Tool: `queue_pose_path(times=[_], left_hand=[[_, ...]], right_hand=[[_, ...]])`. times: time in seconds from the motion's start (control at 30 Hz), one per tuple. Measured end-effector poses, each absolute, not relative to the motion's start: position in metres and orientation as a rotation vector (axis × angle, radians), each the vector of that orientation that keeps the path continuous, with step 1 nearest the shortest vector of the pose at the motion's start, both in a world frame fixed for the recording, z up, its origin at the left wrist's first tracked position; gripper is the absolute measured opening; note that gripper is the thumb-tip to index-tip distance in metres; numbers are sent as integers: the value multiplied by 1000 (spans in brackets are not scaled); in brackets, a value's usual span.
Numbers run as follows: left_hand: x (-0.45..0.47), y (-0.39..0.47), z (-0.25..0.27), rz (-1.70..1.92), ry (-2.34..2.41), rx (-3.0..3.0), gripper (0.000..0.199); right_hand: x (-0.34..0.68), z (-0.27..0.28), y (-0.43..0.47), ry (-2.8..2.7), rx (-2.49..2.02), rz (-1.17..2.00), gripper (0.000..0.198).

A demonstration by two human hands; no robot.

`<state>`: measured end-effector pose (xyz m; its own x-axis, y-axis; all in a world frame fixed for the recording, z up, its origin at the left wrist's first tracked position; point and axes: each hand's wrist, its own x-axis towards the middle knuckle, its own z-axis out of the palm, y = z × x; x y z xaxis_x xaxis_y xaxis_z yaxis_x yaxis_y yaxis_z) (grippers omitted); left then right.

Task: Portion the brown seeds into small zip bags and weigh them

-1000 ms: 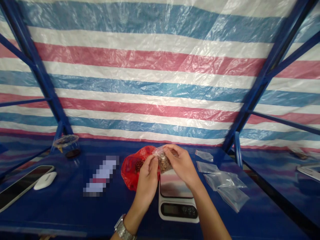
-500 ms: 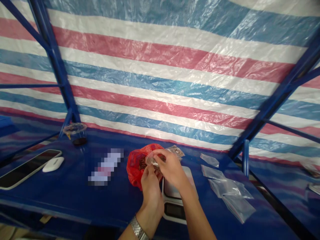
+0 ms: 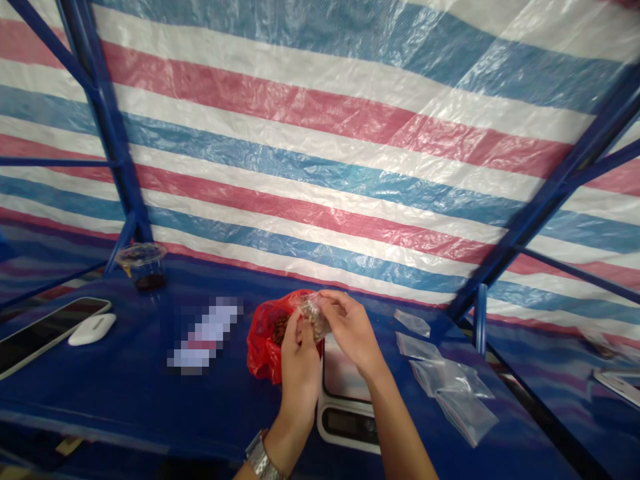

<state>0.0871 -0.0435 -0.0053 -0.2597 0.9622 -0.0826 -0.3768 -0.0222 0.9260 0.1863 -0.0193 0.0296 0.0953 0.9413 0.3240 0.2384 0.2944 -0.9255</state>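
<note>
My left hand, with a metal watch at the wrist, pinches a small clear plastic bag from the left. On the other side my right hand has thumb and fingers closed on the bag's upper edge. Small light-brown bits appear inside the bag, too small to name. Just behind and left of my hands a red plastic bag lies open, with brown bean-like pieces in it. Below my hands sits a white digital scale, partly covered by my right forearm.
Several flat clear zip bags lie on the blue table at right. A plastic cup with dark liquid, a phone and a white case stand at left. Striped sheeting hangs behind, between blue metal posts.
My right hand has shifted right and turned from over the red bag, so more of the small clear bag shows. The filled bag behind it is now out of sight. The view has shifted slightly.
</note>
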Motion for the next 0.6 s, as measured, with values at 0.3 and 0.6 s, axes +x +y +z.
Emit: queue_pose_path(times=[0.3, 0.6], left_hand=[[82, -54, 0, 1573, 1089, 1334, 34], [103, -58, -4, 1370, 866, 1357, 20]], right_hand=[[219, 47, -49, -1441, -1095, 921, 31], [259, 20, -78, -1578, -1356, 522, 30]])
